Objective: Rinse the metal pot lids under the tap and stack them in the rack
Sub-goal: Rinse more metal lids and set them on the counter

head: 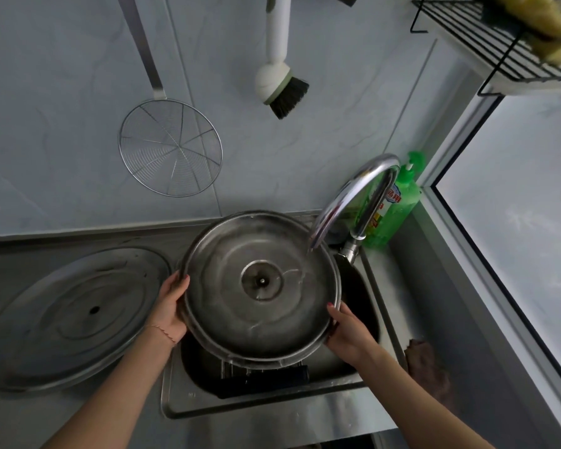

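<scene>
Large round stainless-steel pot lid is held over the steel sink, underside up, tilted slightly toward the camera. Left hand grips the lid's left rim, fingers curled over the edge; grip clamped on the lid. Right hand grips the lower-right rim, thumb on the inside face; also clamped on the lid. The curved chrome tap arches over the lid's upper-right edge, and a thin stream of water lands on the lid just right of its centre boss, spreading across the surface.

A second, larger round metal lid lies flat on the steel bench left of the sink, well apart from the hands. A dark wire rack sits low in the sink, mostly hidden beneath the held lid.

On the wall: a round wire-mesh skimmer and a white dish brush with black bristles. A green dish-soap bottle stands behind the tap. A brown cloth lies on the ledge right of the sink.
</scene>
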